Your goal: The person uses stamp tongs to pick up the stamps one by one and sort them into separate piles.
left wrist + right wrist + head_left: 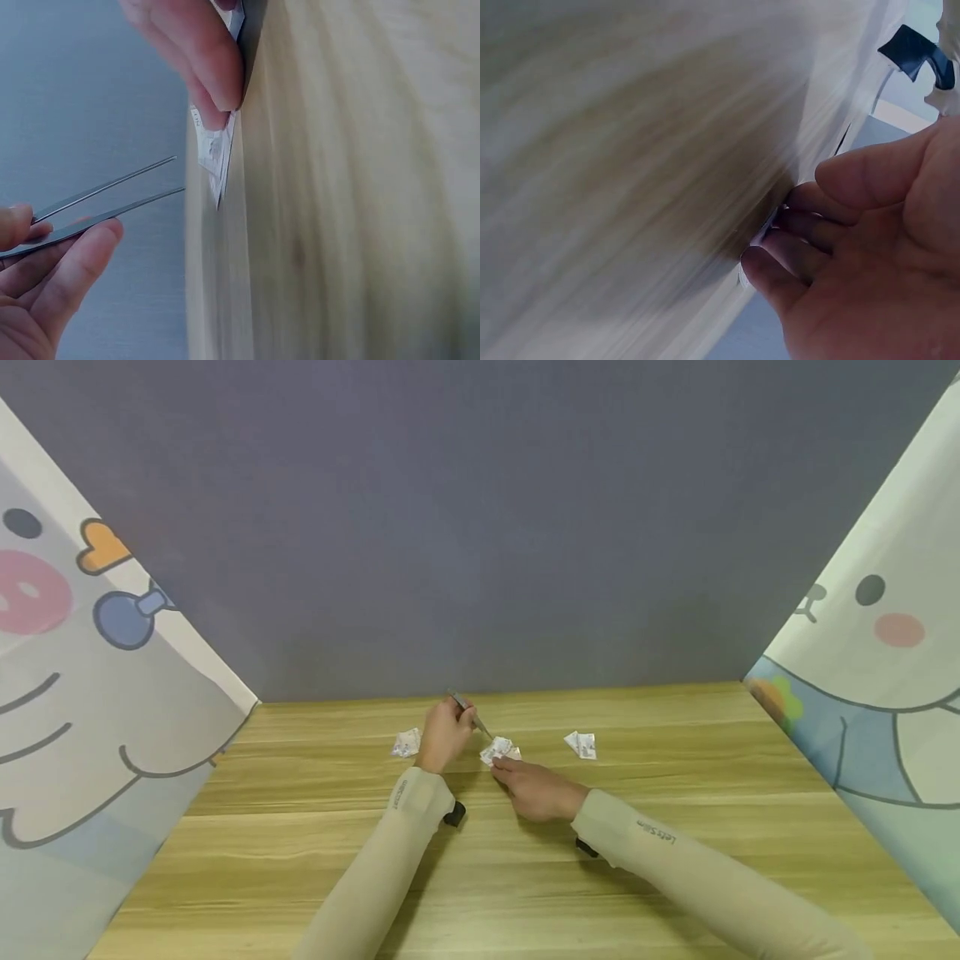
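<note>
My left hand (446, 735) holds metal tweezers (135, 204) between thumb and fingers. Their two tips stand apart, pointing at a small pile of white printed packets (498, 747) in the middle of the table. In the left wrist view, nothing is between the tips. My right hand (542, 791) rests its fingertips on the near side of that pile, the fingers slightly bent in the right wrist view. Part of the pile is hidden under these fingers.
More small white packets (406, 742) lie left of my left hand, and another overlapping group (586, 745) lies to the right. The wooden table (315, 877) ends at a grey back panel (480, 527). Cartoon-printed sheets (862, 710) flank both sides.
</note>
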A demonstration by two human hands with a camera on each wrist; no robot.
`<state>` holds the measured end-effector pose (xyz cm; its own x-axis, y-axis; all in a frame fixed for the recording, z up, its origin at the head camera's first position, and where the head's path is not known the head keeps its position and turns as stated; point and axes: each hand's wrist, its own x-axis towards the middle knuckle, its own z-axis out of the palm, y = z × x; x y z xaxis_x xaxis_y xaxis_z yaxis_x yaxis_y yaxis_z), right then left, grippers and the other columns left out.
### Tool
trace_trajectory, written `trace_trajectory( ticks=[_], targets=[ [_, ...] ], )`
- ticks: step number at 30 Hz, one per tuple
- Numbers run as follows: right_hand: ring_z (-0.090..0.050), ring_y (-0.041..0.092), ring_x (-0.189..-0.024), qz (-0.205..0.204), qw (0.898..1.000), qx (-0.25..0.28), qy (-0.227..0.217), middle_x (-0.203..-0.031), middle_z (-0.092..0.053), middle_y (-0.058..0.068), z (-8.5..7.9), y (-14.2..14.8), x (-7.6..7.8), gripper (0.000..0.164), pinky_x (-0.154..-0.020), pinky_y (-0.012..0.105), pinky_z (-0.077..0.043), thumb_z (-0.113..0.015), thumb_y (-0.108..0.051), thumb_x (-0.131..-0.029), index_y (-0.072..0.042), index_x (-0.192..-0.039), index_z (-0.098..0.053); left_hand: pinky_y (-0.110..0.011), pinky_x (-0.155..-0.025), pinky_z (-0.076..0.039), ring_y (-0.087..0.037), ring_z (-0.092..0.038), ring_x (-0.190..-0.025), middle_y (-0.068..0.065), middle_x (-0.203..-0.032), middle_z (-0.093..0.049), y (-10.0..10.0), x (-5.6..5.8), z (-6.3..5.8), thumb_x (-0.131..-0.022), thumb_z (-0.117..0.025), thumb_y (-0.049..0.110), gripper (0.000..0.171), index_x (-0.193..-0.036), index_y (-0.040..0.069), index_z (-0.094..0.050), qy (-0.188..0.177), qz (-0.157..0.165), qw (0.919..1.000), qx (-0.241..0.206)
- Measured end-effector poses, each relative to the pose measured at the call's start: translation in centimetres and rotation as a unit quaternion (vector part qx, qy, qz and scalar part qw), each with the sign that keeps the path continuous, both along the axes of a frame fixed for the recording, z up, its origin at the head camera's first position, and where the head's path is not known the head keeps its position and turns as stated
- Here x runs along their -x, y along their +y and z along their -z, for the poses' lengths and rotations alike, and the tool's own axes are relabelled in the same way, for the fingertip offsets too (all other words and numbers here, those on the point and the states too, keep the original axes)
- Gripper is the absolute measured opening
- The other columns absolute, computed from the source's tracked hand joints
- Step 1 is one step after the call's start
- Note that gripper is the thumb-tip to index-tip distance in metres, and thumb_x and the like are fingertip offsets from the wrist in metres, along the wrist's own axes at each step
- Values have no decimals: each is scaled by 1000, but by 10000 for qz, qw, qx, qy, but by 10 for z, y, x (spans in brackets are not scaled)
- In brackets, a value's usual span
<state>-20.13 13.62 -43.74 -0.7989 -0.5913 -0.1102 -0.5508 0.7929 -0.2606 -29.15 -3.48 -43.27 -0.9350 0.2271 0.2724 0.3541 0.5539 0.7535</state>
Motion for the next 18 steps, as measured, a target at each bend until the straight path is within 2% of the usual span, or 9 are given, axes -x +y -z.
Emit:
trace_trajectory(
  ticks=[7, 18],
  targets=[
    [-24, 26, -139, -63, 9999, -106, -68, -150, -28, 15, 2, 3, 2, 50, -112, 34, -21, -42, 1, -92, 5, -141, -38, -29, -49, -47, -13, -59, -60, -5, -83, -66, 7, 7, 2, -99, -51, 18, 21, -107, 2, -64, -215, -117, 9996, 165],
    [-25, 27, -138, -113, 9998, -58, -131, -150, -30, 16, 2, 5, 4, 45, -112, 34, -22, -39, -1, -96, 5, -140, -39, -28, -48, -48, -13, -59, -58, -2, -74, -64, 11, 10, 6, -96, -56, 16, 15, -94, 5, -66, 197, -271, 9994, 18]
  ],
)
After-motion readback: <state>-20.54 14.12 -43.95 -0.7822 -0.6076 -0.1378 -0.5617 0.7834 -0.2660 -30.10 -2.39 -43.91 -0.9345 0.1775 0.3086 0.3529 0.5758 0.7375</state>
